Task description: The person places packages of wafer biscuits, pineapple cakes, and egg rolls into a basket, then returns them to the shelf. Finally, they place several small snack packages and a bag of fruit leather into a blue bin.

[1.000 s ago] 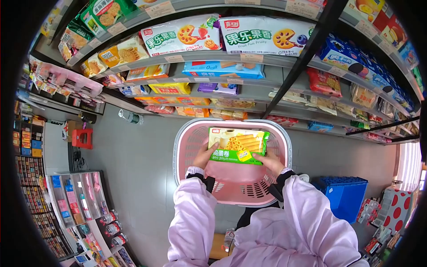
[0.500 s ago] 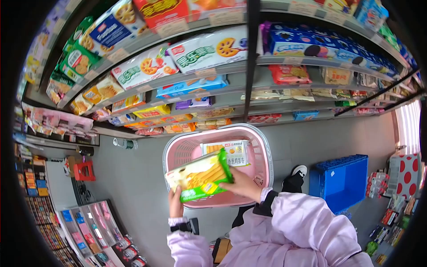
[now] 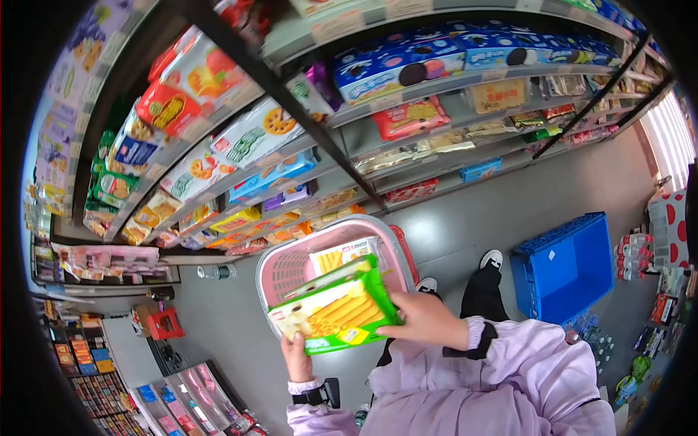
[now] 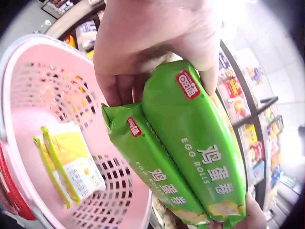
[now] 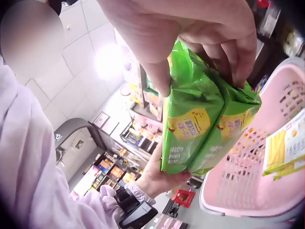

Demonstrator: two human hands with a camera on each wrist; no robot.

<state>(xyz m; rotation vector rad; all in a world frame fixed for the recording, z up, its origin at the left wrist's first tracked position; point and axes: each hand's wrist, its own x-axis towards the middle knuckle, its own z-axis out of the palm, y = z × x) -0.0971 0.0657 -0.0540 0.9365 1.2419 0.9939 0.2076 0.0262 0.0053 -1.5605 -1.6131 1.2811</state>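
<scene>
Both hands hold two green egg roll packs stacked face to back. The front egg roll pack [image 3: 342,314] shows yellow rolls on its face; the second pack [image 4: 143,155] lies flat against it. My left hand [image 3: 297,360] grips the lower left end, thumb on the front. At the right end, my right hand [image 3: 430,321] spans both packs, its fingers behind them in the right wrist view. Beneath and beyond is a pink basket [image 3: 282,280] with a pale rim. Two white-and-yellow egg roll packs [image 4: 71,164] lie inside it.
Shelves of packaged biscuits [image 3: 396,69] run along the far side. A blue crate [image 3: 534,294] stands on the floor at right, past the person's shoes [image 3: 491,259]. A red stool [image 3: 166,324] and a bottle [image 3: 217,272] are at left.
The packs have come back from over the basket toward the body and tilted. A second green pack now shows behind the front one. The head view has turned right.
</scene>
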